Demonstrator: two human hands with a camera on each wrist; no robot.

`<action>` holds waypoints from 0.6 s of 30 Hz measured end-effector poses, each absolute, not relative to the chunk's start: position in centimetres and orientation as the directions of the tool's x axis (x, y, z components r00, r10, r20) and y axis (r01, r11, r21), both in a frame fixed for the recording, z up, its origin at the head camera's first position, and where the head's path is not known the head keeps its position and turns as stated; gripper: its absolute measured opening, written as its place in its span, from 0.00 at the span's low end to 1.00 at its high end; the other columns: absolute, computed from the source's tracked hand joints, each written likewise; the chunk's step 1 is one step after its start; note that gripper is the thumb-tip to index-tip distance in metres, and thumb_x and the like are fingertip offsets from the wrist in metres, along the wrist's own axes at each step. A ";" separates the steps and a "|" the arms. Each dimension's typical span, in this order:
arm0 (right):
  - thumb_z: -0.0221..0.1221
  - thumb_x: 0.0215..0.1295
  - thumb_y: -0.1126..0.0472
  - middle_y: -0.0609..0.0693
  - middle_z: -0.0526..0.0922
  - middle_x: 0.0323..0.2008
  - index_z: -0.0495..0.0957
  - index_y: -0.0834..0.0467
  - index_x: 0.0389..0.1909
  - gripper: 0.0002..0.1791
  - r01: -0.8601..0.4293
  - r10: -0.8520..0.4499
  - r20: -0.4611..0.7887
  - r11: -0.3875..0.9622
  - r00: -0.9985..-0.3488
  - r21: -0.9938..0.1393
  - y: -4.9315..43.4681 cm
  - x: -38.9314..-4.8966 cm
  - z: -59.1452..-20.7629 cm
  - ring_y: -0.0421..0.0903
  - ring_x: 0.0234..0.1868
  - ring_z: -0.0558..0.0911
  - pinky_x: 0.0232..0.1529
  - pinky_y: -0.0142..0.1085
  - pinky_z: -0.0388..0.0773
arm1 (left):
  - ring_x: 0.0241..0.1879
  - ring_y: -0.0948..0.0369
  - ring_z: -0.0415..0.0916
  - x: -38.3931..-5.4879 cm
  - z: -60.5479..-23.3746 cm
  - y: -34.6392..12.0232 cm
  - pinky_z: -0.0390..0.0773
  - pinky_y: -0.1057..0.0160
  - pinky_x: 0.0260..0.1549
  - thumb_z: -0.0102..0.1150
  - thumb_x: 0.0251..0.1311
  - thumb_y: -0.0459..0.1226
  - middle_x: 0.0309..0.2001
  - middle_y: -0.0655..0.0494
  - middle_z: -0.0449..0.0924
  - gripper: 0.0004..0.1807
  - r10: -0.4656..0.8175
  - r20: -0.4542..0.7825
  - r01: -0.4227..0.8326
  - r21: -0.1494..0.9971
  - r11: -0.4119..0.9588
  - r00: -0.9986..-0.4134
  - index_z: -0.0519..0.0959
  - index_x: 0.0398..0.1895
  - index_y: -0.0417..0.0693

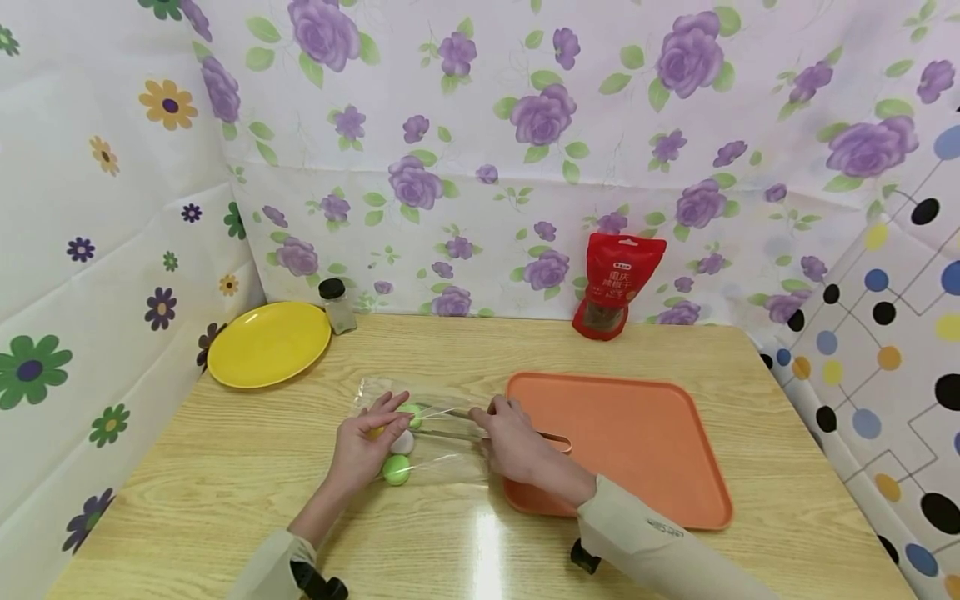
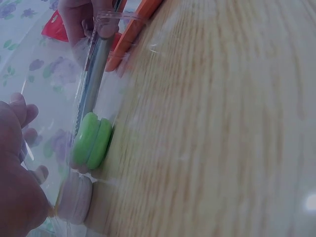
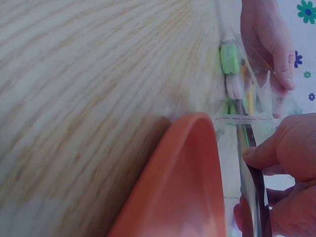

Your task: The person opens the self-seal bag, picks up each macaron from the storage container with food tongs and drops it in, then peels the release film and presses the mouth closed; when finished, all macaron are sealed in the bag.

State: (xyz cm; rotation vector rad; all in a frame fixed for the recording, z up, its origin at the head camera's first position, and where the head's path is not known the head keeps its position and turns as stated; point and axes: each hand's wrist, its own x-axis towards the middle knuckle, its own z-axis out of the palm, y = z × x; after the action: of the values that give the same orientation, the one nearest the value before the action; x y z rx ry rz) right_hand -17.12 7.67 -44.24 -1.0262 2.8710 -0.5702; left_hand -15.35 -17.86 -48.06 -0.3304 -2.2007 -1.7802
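At the left of the frame a yellow plate (image 1: 270,343) rests on the wood-grain tabletop (image 1: 225,467), with a black-lidded jar (image 1: 341,314) just beside it. Below them, left of centre, the left hand (image 1: 360,446) pinches the film of a clear plastic bag (image 1: 450,473) between thumb and fingers. The macarons lie in the bag's left part: an upper green macaron (image 1: 412,414), a white macaron (image 1: 403,443) and a lower green macaron (image 1: 397,470), plus a sliver of yellow under the fingers. They are probably light, with brittle shells — best taken across both shells with a gentle squeeze. The film looks thin, slippery and apt to cling, so its edge seems the surest hold.

At centre the fingers of the right hand (image 1: 521,446) are curled round metal tongs (image 3: 248,187), whose arms run leftward into the bag, the tips at the upper green macaron; whether they grip it I cannot tell. The tongs look stiff yet springy, handiest held midway along the arms.

Right of centre, at the back, stands a red pouch (image 1: 611,279) with white Chinese characters — the top pair seems to read 重庆, the smaller print is illegible. Below it lies an orange tray (image 1: 637,450), and at lower right the right sleeve (image 1: 652,542) bears small lettering, too blurred to read.
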 end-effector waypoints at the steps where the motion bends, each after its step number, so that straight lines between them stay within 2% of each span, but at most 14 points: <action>1: 0.62 0.67 0.70 0.53 0.68 0.38 0.75 0.59 0.62 0.22 -0.609 -0.622 0.092 0.710 -0.778 -0.354 7.8 -17.1 -44.2 0.50 0.35 0.63 0.31 0.38 0.61 | 0.68 0.35 0.61 -15.3 -48.0 -17.9 0.38 0.30 0.67 0.64 0.61 0.24 0.55 0.36 0.79 0.04 -0.004 0.364 0.355 0.911 0.210 -0.931 0.86 0.36 0.31; 18: 0.64 0.64 0.72 0.53 0.71 0.36 0.77 0.63 0.59 0.22 -0.673 -0.637 0.229 0.650 -0.736 -0.352 12.5 -16.1 -44.0 0.47 0.33 0.63 0.29 0.36 0.64 | 0.68 0.35 0.60 -15.2 -47.9 -18.0 0.37 0.29 0.66 0.64 0.62 0.25 0.56 0.36 0.79 0.04 -0.003 0.370 0.362 0.910 0.203 -0.929 0.86 0.36 0.32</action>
State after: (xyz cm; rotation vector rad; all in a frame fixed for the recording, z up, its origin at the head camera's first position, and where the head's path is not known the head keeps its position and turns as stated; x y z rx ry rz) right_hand -16.09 12.46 -43.98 -1.1661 2.9299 -0.6813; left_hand -15.19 -17.97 -47.94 -0.3395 -2.1913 -1.7851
